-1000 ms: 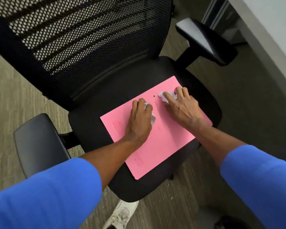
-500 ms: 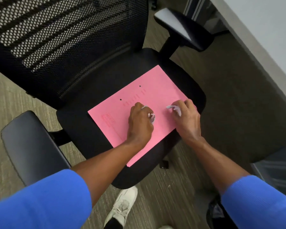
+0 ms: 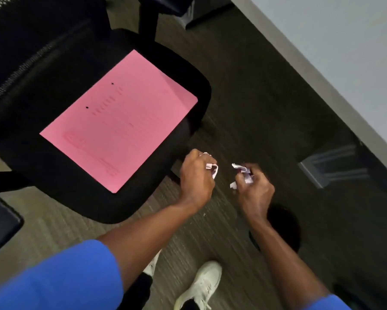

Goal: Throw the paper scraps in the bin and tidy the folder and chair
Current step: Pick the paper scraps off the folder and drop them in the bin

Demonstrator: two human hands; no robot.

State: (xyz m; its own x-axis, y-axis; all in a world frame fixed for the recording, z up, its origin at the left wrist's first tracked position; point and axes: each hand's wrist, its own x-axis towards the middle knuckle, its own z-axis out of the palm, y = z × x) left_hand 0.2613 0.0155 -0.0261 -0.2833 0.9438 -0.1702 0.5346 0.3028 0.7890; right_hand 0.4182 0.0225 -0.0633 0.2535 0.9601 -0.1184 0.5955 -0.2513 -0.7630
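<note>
A pink folder (image 3: pixel 118 121) lies flat on the seat of a black mesh office chair (image 3: pixel 80 198) at the left. My left hand (image 3: pixel 197 177) is closed on white paper scraps (image 3: pixel 213 170), held over the floor just right of the seat's front corner. My right hand (image 3: pixel 254 189) is closed on more crumpled white scraps (image 3: pixel 244 174), a little to the right of the left hand. A dark round bin (image 3: pixel 284 227) shows on the floor below my right wrist, partly hidden by my forearm.
A grey desk edge (image 3: pixel 322 74) runs diagonally across the upper right, with a metal leg bracket (image 3: pixel 331 166) under it. The chair's armrest (image 3: pixel 0 222) is at the far left. My white shoes (image 3: pixel 201 285) stand on the striped carpet below.
Both hands have lifted off the pink folder with the paper scraps and moved right, off the chair seat and over the floor. The view has swung right and down.
</note>
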